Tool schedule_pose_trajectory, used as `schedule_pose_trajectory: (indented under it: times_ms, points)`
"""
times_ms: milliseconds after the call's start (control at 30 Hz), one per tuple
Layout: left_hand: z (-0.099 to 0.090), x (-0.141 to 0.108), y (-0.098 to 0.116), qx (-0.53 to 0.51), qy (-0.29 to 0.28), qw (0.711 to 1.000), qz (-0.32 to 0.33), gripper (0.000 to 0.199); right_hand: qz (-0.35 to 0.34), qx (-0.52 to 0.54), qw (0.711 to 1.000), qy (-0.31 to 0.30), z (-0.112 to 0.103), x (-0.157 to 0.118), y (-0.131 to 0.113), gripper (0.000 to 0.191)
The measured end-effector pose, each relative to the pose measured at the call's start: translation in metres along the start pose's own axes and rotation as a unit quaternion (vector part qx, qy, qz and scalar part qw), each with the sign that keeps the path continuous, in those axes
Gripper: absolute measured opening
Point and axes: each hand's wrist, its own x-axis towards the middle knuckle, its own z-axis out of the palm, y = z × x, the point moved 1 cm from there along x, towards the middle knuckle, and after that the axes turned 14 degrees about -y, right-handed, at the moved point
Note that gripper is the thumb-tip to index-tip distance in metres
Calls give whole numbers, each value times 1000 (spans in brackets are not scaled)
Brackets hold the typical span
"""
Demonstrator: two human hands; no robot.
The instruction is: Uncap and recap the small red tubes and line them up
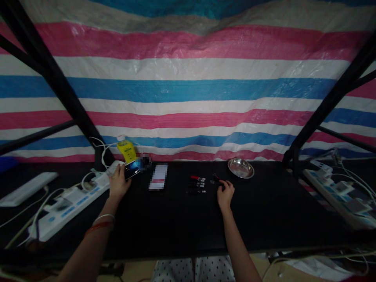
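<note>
My left hand (118, 183) is at the left of the table, its thumb and fingers around the near end of a phone (132, 169) with a lit screen. My right hand (225, 192) rests on the black table with curled fingers, pinching a small dark-handled tool (216, 177) whose metal end points away to the left. Its exact kind is too small and dim to tell. Left of that hand lie several slim pieces with metal ends, among them a red one (197, 178) and a black one (197, 192). A tiny clear or metal bit (212, 181) lies beside them.
A round metal dish (241, 168) stands at the back right. A blurred-out white slab (158, 177) lies near the middle. A yellow bottle (126, 149) stands behind the phone. Power strips with cables line the left (70, 207) and right (340, 192). Striped sheeting (188, 90) hangs behind.
</note>
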Motion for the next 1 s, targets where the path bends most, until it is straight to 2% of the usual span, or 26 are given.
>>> schedule_pose_trajectory:
  times_ms: [67, 133, 233, 300, 367, 467, 533, 600, 700, 833, 1000]
  points:
    - [-3, -4, 15, 0, 21, 999, -25, 75, 3, 6, 1000, 13, 0, 1, 2, 34]
    - [-3, -9, 42, -18, 51, 998, -35, 74, 6, 9, 1000, 23, 1, 1, 4, 35]
    - [1, -24, 103, -63, 80, 994, -29, 62, 7, 9, 1000, 25, 1, 2, 5, 37]
    - [8, -40, 155, -91, 50, 994, 38, 47, 5, 6, 1000, 19, 2, 2, 5, 37]
    - [18, -60, 209, -105, -7, 984, 145, 34, 4, 2, 1000, 13, 2, 2, 4, 35]
    - [39, -89, 279, -88, -115, 945, 295, 32, 8, -5, 1000, 4, 2, 2, 2, 32]
    - [53, -99, 309, -79, -143, 936, 312, 37, 8, -13, 1000, -4, 2, 2, 1, 31]
    - [66, -102, 327, -68, -152, 940, 297, 41, 3, -22, 1000, -11, 1, 2, -1, 30]
    - [82, -99, 338, -55, -145, 949, 274, 45, -8, -28, 999, -18, 1, 2, -3, 29]
    - [93, -97, 337, -60, -129, 957, 253, 42, -11, -30, 999, -12, 2, 1, -3, 28]
    - [93, -99, 334, -74, -113, 957, 256, 40, -20, -41, 999, -19, 2, 0, -6, 29]
